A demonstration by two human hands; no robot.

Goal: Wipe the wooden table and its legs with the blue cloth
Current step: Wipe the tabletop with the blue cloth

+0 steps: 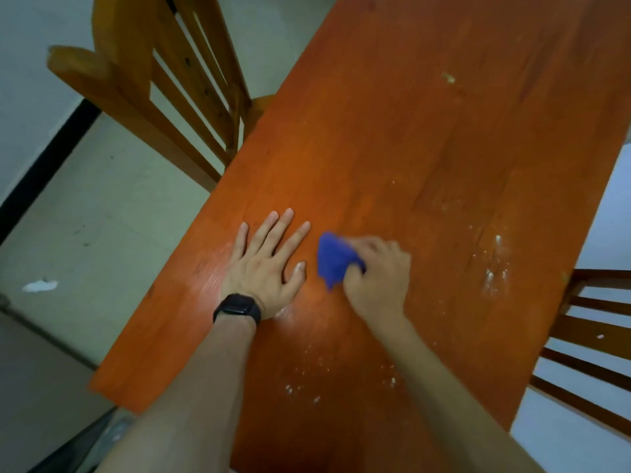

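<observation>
Gripping half-hidden blue cloth point(333, 259), curled fingers point(375, 246) of blurred right hand point(379, 276); left hand point(264, 268) flat, fingers spread, on wooden table point(409, 148).

Slatted wooden chair point(164, 97) left, darker chair point(594, 339) right, pale floor point(102, 216), black skirting point(44, 165)

**Two bare hands, low in the middle of the frame**

The left hand point(263, 268) lies flat, palm down, on the wooden table point(392, 131), with its fingers straight and spread and the thumb angled out to the right. A black watch point(237, 308) sits on its wrist. The left forearm point(205, 387) rises from the bottom edge, left of centre. Just to the right, the right hand point(375, 278) is slightly blurred. Its curled fingers grip the bunched blue cloth point(333, 259) against the table top. The right forearm point(444, 387) enters from the lower right. Both arms are bare.
</observation>
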